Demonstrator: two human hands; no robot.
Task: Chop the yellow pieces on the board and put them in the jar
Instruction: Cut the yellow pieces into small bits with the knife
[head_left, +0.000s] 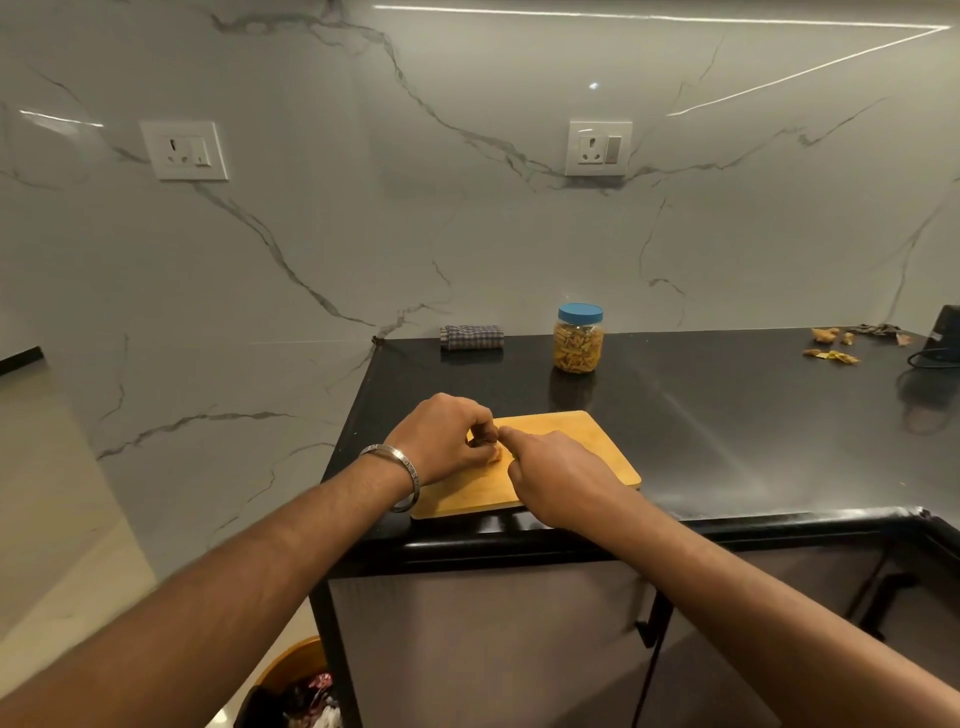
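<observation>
Both hands on the board: left hand pinching a yellow piece, right hand curled, its hold untellable.

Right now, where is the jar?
In the head view, the jar stands lidded on the black counter, behind the board, right of a folded checked cloth by the wall.

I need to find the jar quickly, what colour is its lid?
Blue; the lid tops the jar in the head view.
</observation>
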